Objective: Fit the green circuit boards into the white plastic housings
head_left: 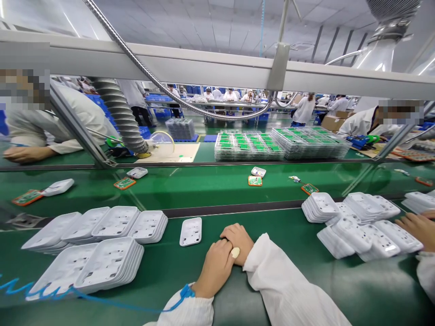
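My left hand (pixel 217 262), with a blue wrist strap (pixel 186 292) at the cuff, rests on the green work surface. It lies against my right hand (pixel 239 242), and their fingers overlap. Both hands look loosely closed, with no object showing in them; some fingertips are hidden. A cream finger cot (pixel 235 252) covers one digit between them. Just left of the hands lies a single white plastic housing (pixel 190 232), open side up, apart from them. Further left stand stacks of similar white housings (pixel 105 267).
More white covers (pixel 353 231) are stacked at right, beside another person's hand (pixel 416 226). Along the green conveyor (pixel 204 190) lie orange-framed circuit boards (pixel 254 181) with small white parts. Beyond it stand clear trays of green boards (pixel 248 145). A coiled blue cord (pixel 115 305) crosses front left.
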Tool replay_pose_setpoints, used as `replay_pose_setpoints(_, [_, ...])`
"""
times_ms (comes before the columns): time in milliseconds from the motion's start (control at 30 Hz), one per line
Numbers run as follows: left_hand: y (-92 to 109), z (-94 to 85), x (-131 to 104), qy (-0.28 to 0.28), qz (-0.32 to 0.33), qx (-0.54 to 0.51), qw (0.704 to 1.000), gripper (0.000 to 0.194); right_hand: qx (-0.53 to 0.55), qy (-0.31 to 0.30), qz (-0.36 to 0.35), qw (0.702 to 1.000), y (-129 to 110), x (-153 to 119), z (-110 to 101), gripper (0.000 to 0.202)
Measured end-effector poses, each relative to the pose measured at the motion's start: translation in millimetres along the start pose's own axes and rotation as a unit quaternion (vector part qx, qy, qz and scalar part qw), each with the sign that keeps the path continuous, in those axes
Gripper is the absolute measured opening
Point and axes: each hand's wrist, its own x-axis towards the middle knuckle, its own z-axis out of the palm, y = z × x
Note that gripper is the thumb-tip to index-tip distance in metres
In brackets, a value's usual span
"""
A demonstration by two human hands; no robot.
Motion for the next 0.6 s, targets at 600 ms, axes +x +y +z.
replay_pose_setpoints(600, [-0.7, -0.4, -0.2, -0.015, -0.010, -0.009, 1.000, 0.034, 0.012, 0.004, -0.015, 1.000, -2.7, 2.4, -4.0, 0.017])
